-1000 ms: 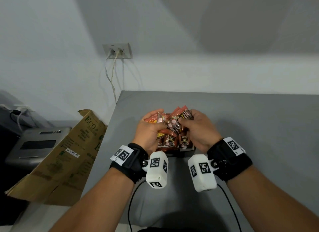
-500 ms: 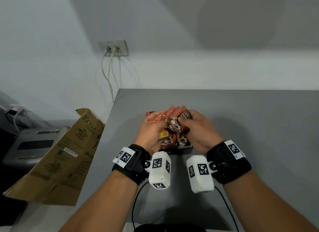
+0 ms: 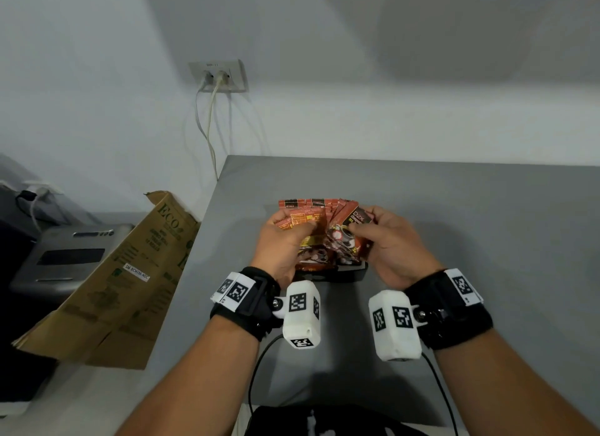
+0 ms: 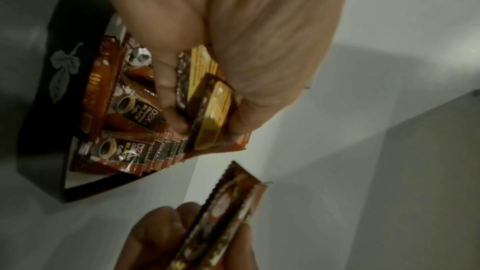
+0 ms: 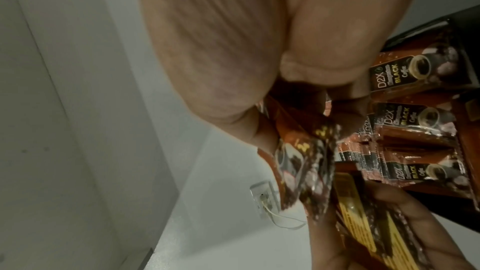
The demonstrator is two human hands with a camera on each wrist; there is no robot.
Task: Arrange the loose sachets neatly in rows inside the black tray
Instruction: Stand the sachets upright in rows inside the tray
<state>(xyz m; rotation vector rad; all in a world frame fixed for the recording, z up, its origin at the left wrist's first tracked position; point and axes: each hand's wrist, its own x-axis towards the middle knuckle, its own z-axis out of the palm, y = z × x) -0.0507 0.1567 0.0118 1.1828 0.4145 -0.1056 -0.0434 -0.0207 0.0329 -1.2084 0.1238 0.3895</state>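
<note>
A small black tray [image 3: 349, 275] stands on the grey table [image 3: 487, 228], with orange-brown coffee sachets [image 3: 313, 255] lying in it, several stacked in a row [image 4: 161, 151]. Just above the tray, my left hand [image 3: 282, 237] grips a small stack of sachets [image 3: 300, 219], yellow-printed backs up [image 4: 205, 98]. My right hand [image 3: 380, 232] pinches a couple of sachets [image 3: 349, 236], label side up, close beside the left stack [image 5: 301, 163]. The tray's front wall bears a leaf mark [image 4: 61, 73]. Both hands hide much of the tray's inside.
The table's left edge runs close beside my left hand. A flattened cardboard box [image 3: 123, 273] leans there against a grey machine [image 3: 68, 257]. A wall socket [image 3: 219, 77] with cables sits behind. Black cables [image 3: 256, 370] trail from my wrists near the front edge.
The bunch of sachets held between both hands has split. My left hand now holds its stack flatter and farther left, and my right hand keeps its own sachets apart.
</note>
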